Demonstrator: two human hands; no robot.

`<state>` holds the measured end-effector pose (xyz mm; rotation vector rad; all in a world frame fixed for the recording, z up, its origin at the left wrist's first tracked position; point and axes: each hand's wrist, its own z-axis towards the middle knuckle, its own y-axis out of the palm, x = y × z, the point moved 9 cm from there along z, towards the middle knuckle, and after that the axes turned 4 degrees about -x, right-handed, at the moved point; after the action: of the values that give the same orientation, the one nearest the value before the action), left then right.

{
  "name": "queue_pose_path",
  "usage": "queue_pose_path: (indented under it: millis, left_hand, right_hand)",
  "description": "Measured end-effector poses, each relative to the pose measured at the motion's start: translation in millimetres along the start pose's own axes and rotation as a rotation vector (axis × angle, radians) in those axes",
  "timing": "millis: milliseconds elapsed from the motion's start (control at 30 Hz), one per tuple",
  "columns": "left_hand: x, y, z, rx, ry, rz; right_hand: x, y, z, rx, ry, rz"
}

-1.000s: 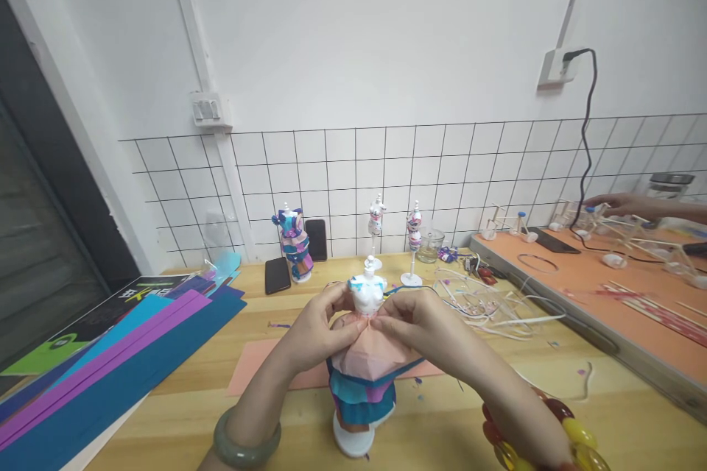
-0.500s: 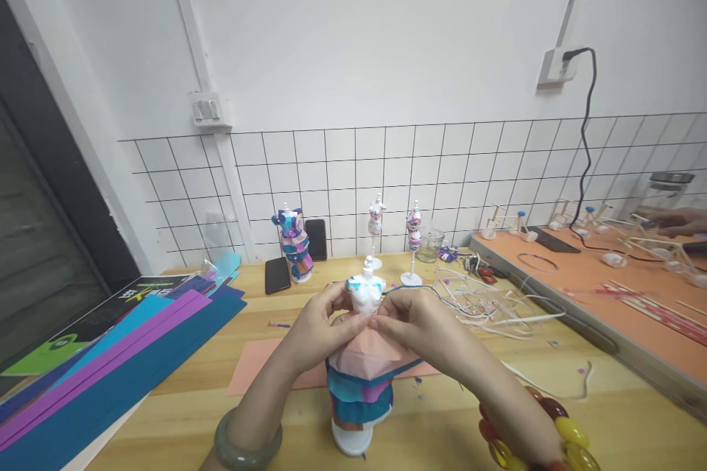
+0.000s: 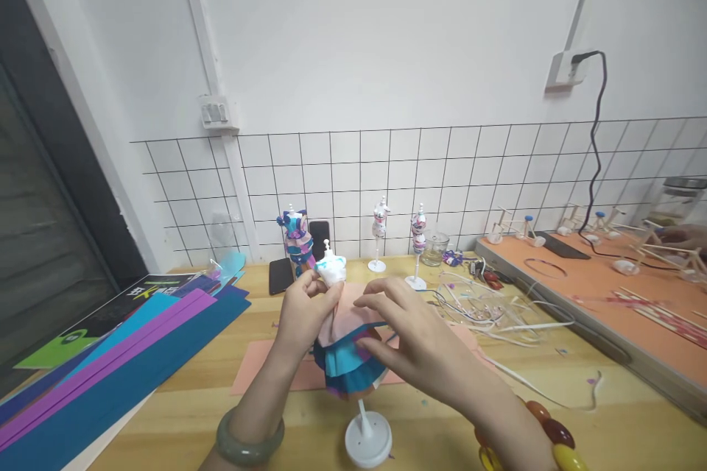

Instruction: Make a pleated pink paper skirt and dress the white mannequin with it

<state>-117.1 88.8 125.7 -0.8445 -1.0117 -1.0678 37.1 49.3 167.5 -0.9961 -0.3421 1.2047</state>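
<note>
A small white dress-form mannequin (image 3: pixel 333 270) leans to the left above the table, its round white base (image 3: pixel 368 439) showing underneath. Around it hangs a layered paper skirt (image 3: pixel 351 353) in pink, light blue, teal and purple. My left hand (image 3: pixel 309 309) pinches the waist just below the torso, with thumb and fingers closed on it. My right hand (image 3: pixel 406 331) is beside the skirt's right side, thumb and fingers apart, the fingertips close to the pink top layer; whether they touch it I cannot tell. Beneath the skirt lies a pink paper sheet (image 3: pixel 259 368).
Coloured paper strips (image 3: pixel 138 353) lie at left. Behind stand a dressed mannequin (image 3: pixel 297 239), two slimmer mannequins (image 3: pixel 418 243), phones (image 3: pixel 280 276) and a glass (image 3: pixel 434 248). White cords (image 3: pixel 497 309) tangle at right. On the orange board (image 3: pixel 579 272) are stick-built carts; another person's hand (image 3: pixel 685 235) is there.
The mannequin has tilted left and its base now shows more fully. My right hand has let go of the waist and moved down to the skirt's right side, its fingers opening.
</note>
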Motion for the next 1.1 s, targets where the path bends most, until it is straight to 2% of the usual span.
queue_pose_path:
  millis: [233,433,633,800,867,1000,1100]
  left_hand:
    - [-2,3,-1,-0.006,-0.035,-0.028]
    - [-6,-1,-1,0.008,-0.106,-0.18]
    - [-3,-3,2,-0.02,-0.074,-0.19]
    - [2,1,5,-0.139,0.001,-0.162]
    - [5,6,3,-0.211,0.017,-0.164]
    - [9,18,-4,-0.369,0.027,-0.127]
    - [12,24,-9,-0.441,0.056,-0.091]
  right_hand:
    - [-21,10,-1,0.158,-0.202,-0.315]
    - [-33,13,-7,0.194,-0.361,-0.307]
    - [-33,24,-4,0.153,-0.385,-0.282]
    - [-30,24,-1,0.052,-0.321,-0.095]
    - [-23,16,1,0.077,-0.259,0.046]
    - [19,-2,3,0.204,0.055,0.227]
    - [43,6,3,0.103,0.229,0.341]
